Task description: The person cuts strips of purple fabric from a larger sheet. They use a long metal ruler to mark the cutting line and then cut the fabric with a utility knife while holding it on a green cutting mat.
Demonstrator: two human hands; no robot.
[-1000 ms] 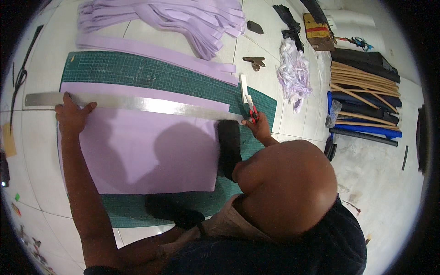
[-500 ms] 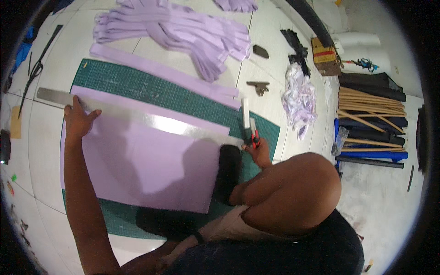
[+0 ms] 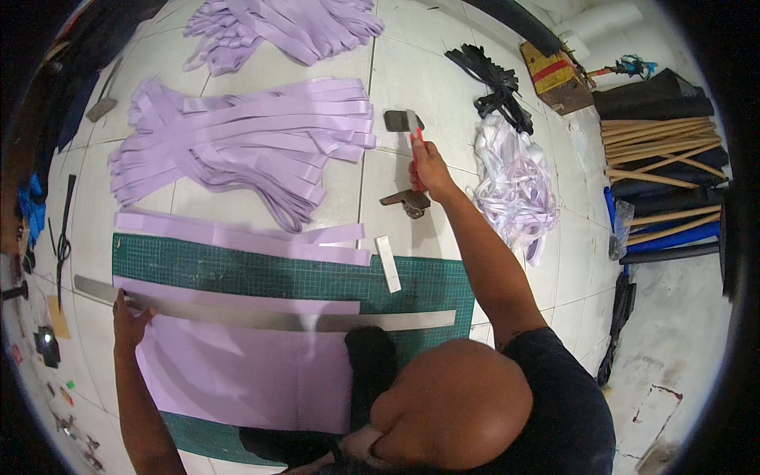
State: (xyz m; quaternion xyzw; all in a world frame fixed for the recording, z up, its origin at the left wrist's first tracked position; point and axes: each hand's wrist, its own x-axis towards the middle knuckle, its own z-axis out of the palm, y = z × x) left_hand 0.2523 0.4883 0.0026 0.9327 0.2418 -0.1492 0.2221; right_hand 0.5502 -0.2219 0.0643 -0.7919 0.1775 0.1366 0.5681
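A long metal ruler point(image 3: 273, 320) lies across a sheet of lilac fabric point(image 3: 245, 372) on a green cutting mat point(image 3: 229, 271). Fingers spread, my left hand point(image 3: 131, 321) presses on the ruler near its left end. My right hand point(image 3: 427, 168) is closed around a red utility knife point(image 3: 416, 150). The knife's blade reaches over a small dark block point(image 3: 397, 121), like a sharpening stone, on the tiled floor. Just below that hand is a metal clip point(image 3: 408, 203). A white bar point(image 3: 388, 264) rests on the mat's upper edge. My dark-covered foot point(image 3: 370, 372) is beside the fabric's right edge.
Bundles of lilac strips point(image 3: 245, 134) spread beyond the mat, with loose strips point(image 3: 237, 229) along its far edge. At right are white ribbon scraps point(image 3: 514, 186), black strips point(image 3: 487, 83), a box point(image 3: 554, 75) and wooden sticks point(image 3: 657, 142). Scissors point(image 3: 63, 245) lie at left.
My right hand has moved the utility knife from the ruler's right end up to the dark block. My left hand stays on the ruler. The view has shifted toward the far side.
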